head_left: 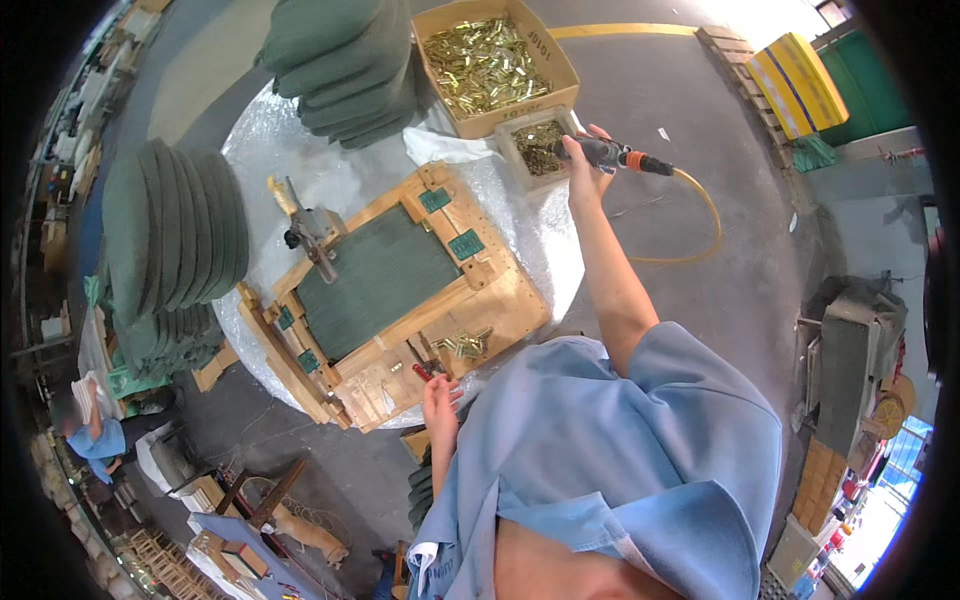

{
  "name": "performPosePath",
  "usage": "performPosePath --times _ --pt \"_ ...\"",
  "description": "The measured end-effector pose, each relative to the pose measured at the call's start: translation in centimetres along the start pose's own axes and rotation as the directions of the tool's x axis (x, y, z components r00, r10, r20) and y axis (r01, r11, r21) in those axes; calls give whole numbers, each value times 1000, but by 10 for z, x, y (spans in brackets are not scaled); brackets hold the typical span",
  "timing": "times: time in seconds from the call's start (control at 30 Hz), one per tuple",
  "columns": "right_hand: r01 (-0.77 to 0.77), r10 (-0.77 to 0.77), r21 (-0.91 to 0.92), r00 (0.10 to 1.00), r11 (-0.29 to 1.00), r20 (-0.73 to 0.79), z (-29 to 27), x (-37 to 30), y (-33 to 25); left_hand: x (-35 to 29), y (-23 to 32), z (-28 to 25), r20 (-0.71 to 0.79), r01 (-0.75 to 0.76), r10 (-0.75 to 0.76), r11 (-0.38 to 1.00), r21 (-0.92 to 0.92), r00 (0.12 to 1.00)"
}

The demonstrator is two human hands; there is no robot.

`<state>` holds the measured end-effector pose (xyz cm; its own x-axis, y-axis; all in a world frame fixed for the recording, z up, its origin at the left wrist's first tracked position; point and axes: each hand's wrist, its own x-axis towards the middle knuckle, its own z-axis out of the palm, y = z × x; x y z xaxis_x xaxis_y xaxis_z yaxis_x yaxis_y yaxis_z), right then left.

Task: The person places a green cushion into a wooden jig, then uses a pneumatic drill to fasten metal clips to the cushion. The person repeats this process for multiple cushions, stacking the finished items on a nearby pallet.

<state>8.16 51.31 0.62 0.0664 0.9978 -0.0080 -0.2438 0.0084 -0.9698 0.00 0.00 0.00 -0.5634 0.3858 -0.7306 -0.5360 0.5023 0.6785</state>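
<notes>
My right hand (586, 172) is wrapped around a black and orange air screwdriver (632, 158), with a yellow hose (716, 215) trailing from its end. The tool is held beside a small bin of screws (527, 180). By the near edge of the work board, my left hand (440, 403) has its fingers apart and looks to hold nothing. Just beyond its fingertips lies a red-handled tool (420, 371). A dark green padded panel (380, 270) lies flat inside a wooden frame jig (400, 337). Loose brass-coloured metal pieces (463, 343) rest on the board.
A cardboard box (480, 124) full of brass-coloured pieces stands at the far side of the plastic-covered round table (250, 140). Green pads (175, 225) are stacked left, more pads (340, 70) behind. A metal clamp (315, 245) overhangs the panel. Another person (98, 440) is at far left.
</notes>
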Motion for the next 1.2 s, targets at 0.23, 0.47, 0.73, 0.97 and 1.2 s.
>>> performPosePath --times 0.23,0.47,0.73,0.97,1.2 --pt "-20 3 236 998 972 70 -5 -65 -95 9 39 15 -111 -113 95 979 -168 989" --pt "-247 95 360 915 899 392 -13 -143 -146 43 166 94 1 -348 366 887 -304 931" --pt "-449 211 280 772 849 599 -16 -204 -148 77 201 110 -98 -540 535 840 -41 839" --pt "-443 187 274 751 854 633 -20 -214 -158 120 119 8 244 64 336 467 -882 910" --pt "-389 123 257 727 885 675 -15 -217 -150 49 166 47 230 40 422 412 -910 877"
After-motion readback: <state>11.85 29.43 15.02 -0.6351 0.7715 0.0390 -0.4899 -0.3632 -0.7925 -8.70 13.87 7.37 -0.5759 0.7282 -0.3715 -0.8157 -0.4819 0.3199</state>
